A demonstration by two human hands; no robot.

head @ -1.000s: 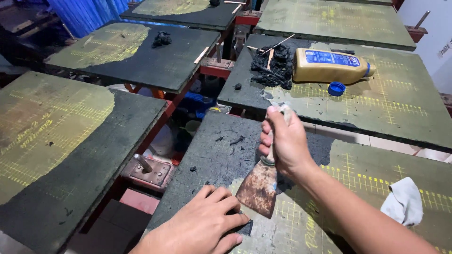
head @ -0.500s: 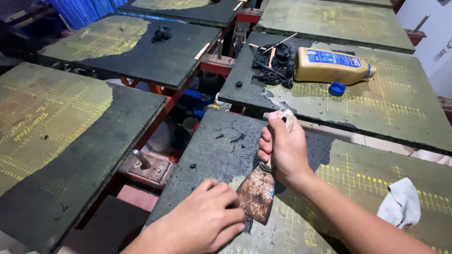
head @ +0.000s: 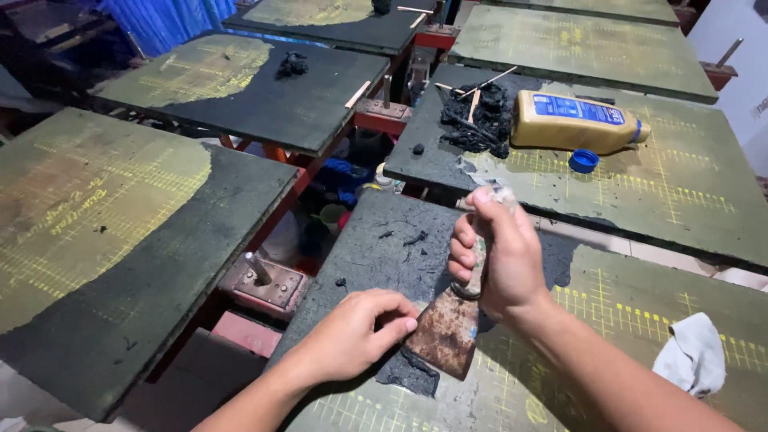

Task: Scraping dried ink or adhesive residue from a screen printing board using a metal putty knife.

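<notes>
My right hand point(head: 500, 256) grips the handle of a rusty scraper point(head: 444, 336), blade down against the near pallet board point(head: 368, 248). A dark curl of scraped-off residue point(head: 408, 372) lies bunched at the blade's edge. My left hand point(head: 356, 336) rests on the board just left of the blade, fingers curled and fingertips touching the blade's side. The board is black where scraped and green with yellow grid lines to the right.
A yellow bottle point(head: 576, 120) lies on its side on the far board beside its blue cap point(head: 583, 161) and a pile of black scrapings point(head: 476, 120). A white rag point(head: 694, 356) sits at right. Other boards point(head: 120, 232) stand left, with red metal arms between.
The left hand has curled its fingers and slid up against the scraper blade. The right hand with the scraper has stayed in nearly the same place, and residue has gathered at the blade.
</notes>
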